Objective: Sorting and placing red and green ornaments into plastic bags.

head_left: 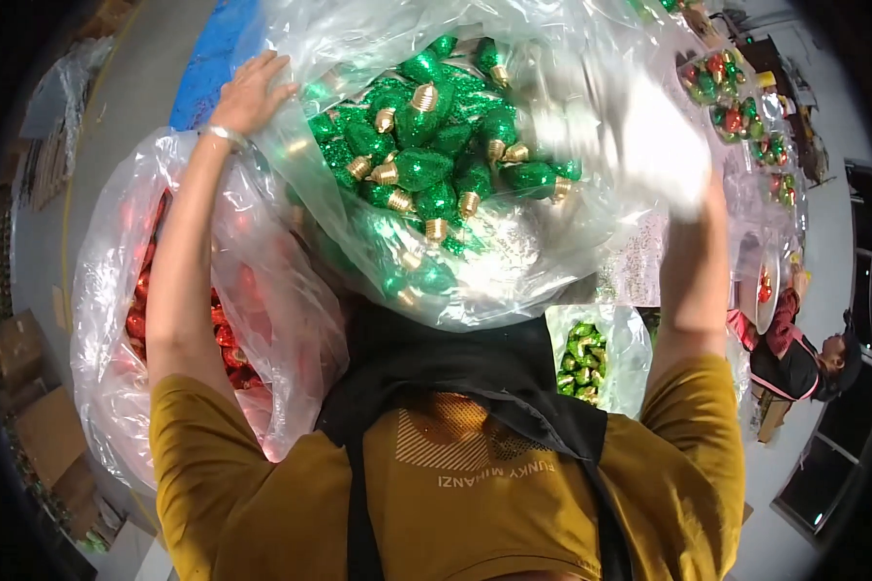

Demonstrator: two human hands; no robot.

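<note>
While both arms reach up and away from the body, the person's left hand (pixel 252 92) closes its fingers over the upper left edge of a large clear plastic bag (pixel 552 232), with a thin bracelet (pixel 228 136) at the wrist. The right hand (pixel 664 160) is a pale blur of motion at the bag's right side; it seems to be gathering or clutching the plastic there, though how its fingers are set cannot be told. Between the hands the bag is lifted in front of the chest, and inside it lies a heap of glittery green bulb-shaped ornaments (pixel 426 160) with gold screw caps, piled in the sagging middle. Judging by the raised grip on both edges, the step in hand looks like hoisting or shifting the filled bag, and any further move would call for a firm hold on both sides so the slack plastic does not slip and spill the load. Below and to the left sits a second clear bag of red ornaments (pixel 145 310). A smaller bag of green pieces (pixel 583 358) rests lower right. Further right, trays of mixed red and green ornaments (pixel 736 102) line a table, where another person (pixel 794 358) works.
</note>
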